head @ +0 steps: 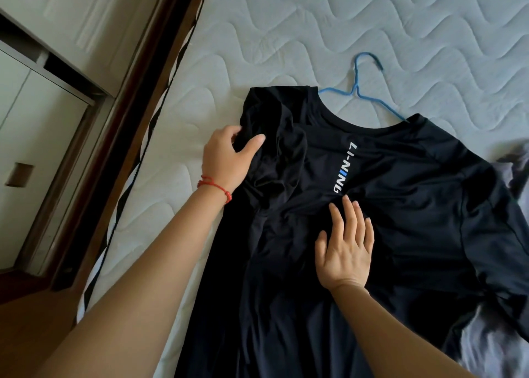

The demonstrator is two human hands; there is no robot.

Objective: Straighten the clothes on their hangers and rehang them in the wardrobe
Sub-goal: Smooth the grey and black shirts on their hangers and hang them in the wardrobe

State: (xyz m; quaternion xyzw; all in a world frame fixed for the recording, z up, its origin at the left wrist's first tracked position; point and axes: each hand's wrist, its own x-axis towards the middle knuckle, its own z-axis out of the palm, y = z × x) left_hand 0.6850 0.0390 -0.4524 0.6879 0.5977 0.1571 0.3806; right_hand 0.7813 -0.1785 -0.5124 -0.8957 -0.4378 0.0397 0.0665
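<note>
A black T-shirt (400, 206) with white lettering lies spread on a white quilted mattress (315, 34). A blue wire hanger (356, 87) sits inside it, with its hook sticking out of the neck opening toward the far side. My left hand (226, 160), with a red string at the wrist, grips the bunched left sleeve between thumb and fingers. My right hand (346, 243) lies flat with straight fingers on the middle of the shirt, just below the lettering. The fabric around the left shoulder is crumpled.
A grey garment (492, 346) lies under the shirt at the right edge. The mattress's striped edge (137, 171) and a dark wooden bed frame (120, 120) run diagonally at left. Beyond them stands white furniture with doors (34, 120).
</note>
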